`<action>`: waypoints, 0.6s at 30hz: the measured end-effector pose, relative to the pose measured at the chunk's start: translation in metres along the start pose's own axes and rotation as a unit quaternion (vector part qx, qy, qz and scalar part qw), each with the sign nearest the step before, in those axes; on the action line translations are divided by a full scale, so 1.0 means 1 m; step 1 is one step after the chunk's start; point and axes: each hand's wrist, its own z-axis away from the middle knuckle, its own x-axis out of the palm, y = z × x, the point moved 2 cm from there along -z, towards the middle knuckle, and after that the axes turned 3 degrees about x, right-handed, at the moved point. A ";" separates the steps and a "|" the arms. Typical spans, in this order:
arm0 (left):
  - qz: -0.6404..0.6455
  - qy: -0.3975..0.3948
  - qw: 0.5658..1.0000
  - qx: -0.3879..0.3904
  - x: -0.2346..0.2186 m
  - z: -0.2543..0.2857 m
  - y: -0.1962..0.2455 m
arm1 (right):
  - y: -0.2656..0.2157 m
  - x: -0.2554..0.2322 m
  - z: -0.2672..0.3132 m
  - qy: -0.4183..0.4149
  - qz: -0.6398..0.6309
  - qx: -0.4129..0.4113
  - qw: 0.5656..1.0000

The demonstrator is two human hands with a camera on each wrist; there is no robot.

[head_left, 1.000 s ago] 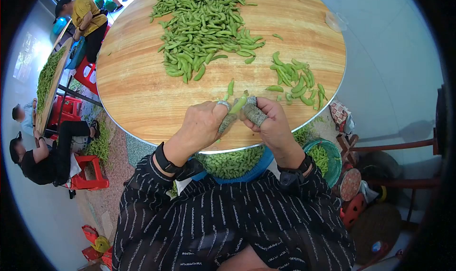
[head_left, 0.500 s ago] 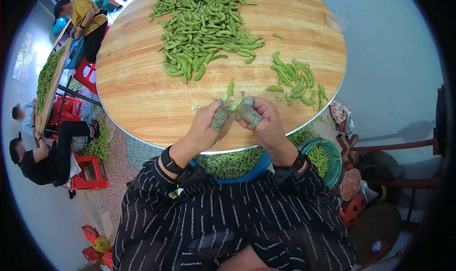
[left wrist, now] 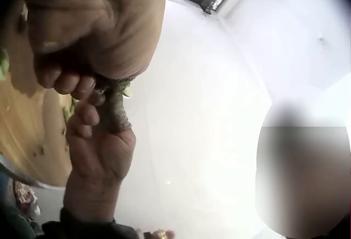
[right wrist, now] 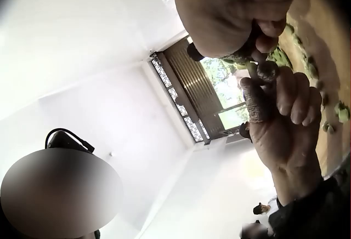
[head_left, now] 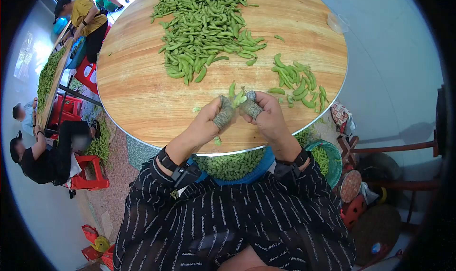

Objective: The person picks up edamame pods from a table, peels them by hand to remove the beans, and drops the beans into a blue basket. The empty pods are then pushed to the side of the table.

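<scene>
My left hand (head_left: 205,121) and right hand (head_left: 270,113) meet over the near part of the round table. Between their thumbs and fingertips they pinch a green soybean pod (head_left: 239,98), which shows a pale patch and is partly covered by the fingers. Grey speckled wrapping (head_left: 223,116) covers the left thumb, and similar wrapping is on the right thumb and a finger. In the left wrist view the right thumb (left wrist: 118,113) points up at the left hand's curled fingers. A whole pod (head_left: 232,89) lies just beyond the hands; small green scraps (head_left: 217,141) lie nearer the edge.
A large heap of pods (head_left: 204,33) covers the far middle of the wooden table (head_left: 133,81). A smaller group (head_left: 300,83) lies at right. Below the edge stand a blue basin (head_left: 266,161) of shelled beans and a green basket (head_left: 336,164). Other people sit at left.
A whole pod showed between the hands a second ago; now a partly hidden one with a pale patch is there. Small green scraps have appeared on the table left of and below the hands.
</scene>
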 end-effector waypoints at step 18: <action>-0.210 0.071 0.971 0.089 -0.026 -0.011 0.010 | 0.001 0.013 -0.005 0.023 0.374 -0.108 0.921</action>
